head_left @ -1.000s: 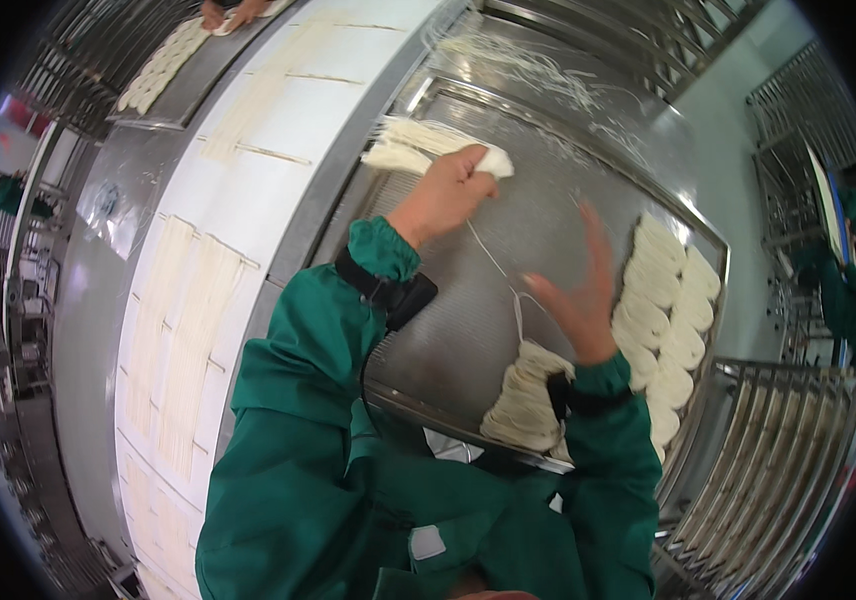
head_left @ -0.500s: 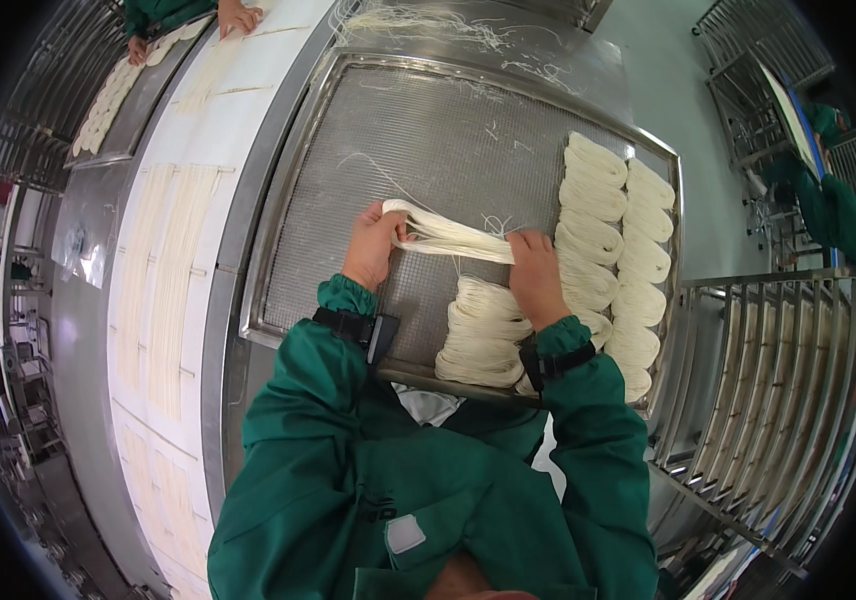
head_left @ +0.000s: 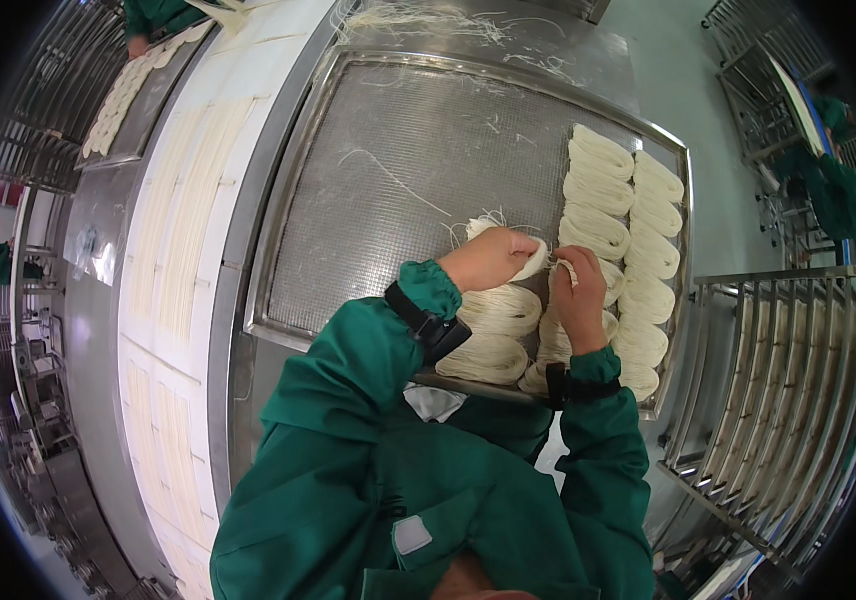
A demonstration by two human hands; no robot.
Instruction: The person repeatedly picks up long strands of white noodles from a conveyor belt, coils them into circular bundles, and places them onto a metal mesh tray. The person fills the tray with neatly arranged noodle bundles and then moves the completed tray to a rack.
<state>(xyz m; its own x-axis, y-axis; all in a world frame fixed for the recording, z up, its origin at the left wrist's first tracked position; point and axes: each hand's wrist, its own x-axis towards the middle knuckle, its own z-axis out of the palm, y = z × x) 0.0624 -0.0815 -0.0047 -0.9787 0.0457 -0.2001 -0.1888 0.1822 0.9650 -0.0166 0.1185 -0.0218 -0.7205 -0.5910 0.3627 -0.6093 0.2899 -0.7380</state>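
Observation:
My left hand (head_left: 496, 258) is closed on a folded bundle of thin pale noodles (head_left: 536, 264), held over the near-middle of a metal mesh tray (head_left: 378, 160). Part of that bundle is hidden under the hand, and loose strands stick out beyond it. Just to the right, my right hand (head_left: 580, 300) has its fingers curled together close to the bundle's end; what they pinch cannot be made out. Folded noodle bundles (head_left: 483, 360) lie below my left hand at the tray's near edge. More bundles (head_left: 658, 262) fill columns along the right side, some partly covered by my right hand.
Stray strands lie on the tray and on the metal table (head_left: 588, 65) beyond it. At left, a white conveyor (head_left: 148, 290) carries long noodle strands. A metal rack (head_left: 778, 400) of trays stands at right. Far left, a co-worker's hand (head_left: 137, 46) is near another tray (head_left: 153, 105).
The noodle bundle stretched between my hands is now folded and lowered near the other bundles. My left hand has moved right; my right hand has shifted slightly right and down.

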